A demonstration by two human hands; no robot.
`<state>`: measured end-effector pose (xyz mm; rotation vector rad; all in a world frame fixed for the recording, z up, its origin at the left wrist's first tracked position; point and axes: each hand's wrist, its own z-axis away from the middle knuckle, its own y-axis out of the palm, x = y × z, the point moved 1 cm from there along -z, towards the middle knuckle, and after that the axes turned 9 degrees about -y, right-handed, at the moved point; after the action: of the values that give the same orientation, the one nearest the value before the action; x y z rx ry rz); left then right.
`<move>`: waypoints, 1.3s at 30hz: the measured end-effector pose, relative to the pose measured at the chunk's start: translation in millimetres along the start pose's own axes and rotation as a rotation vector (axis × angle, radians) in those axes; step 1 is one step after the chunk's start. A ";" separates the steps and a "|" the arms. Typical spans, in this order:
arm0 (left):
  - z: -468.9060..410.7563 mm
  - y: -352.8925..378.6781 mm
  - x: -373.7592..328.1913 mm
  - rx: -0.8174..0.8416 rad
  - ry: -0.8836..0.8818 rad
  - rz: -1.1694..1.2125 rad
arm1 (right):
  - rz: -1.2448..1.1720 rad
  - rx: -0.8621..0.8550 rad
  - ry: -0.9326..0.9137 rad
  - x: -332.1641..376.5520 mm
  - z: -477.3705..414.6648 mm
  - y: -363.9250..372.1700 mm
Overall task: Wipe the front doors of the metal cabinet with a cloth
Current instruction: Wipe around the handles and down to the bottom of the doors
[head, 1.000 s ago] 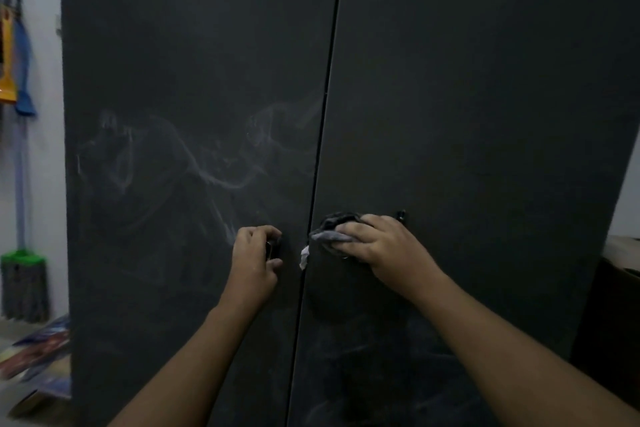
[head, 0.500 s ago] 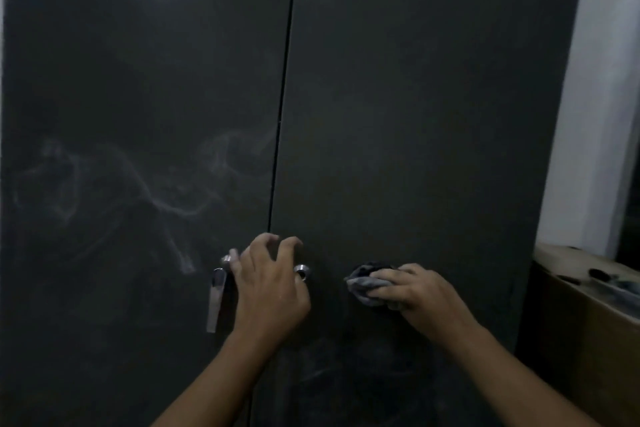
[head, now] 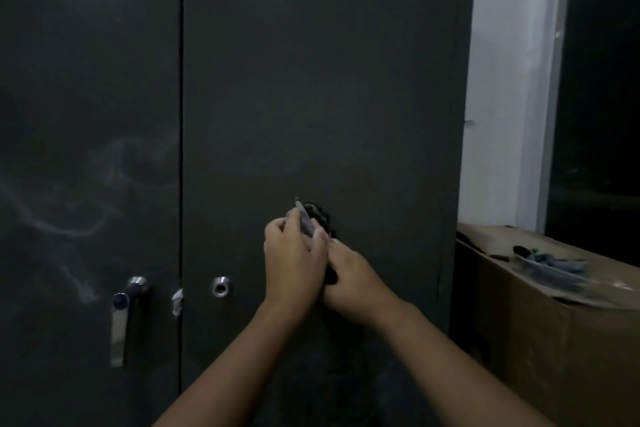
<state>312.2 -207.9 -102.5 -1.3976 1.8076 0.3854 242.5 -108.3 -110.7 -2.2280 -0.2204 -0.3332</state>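
A dark metal cabinet fills the view, with a left door [head: 86, 114] and a right door [head: 329, 80] split by a vertical seam. Pale dusty streaks mark the left door. A small dark grey cloth [head: 311, 218] is bunched against the right door at mid height. My left hand [head: 294, 260] pinches the cloth with its fingertips. My right hand [head: 349, 274] sits just beside and partly behind it, fingers curled on the cloth's lower part. Both hands overlap, hiding most of the cloth.
A chrome lever handle [head: 121, 315] hangs on the left door, and a round lock [head: 221, 286] sits on the right door. A cardboard box [head: 540, 322] with dark items on top stands at the right. Behind it are a white wall [head: 502, 80] and a dark window.
My left hand left the handle and crossed right to join my right hand on the cloth. The cloth moved further right and up along the right door. The view swung right.
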 end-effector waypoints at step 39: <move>89.0 159.7 46.4 0.244 1.075 -0.676 | -0.556 -0.497 0.664 -164.9 201.6 -18.3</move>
<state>199.4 -125.4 -229.1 -2.0938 1.8455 -1.0894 113.8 53.3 -270.3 -2.3439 -0.4234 -1.5340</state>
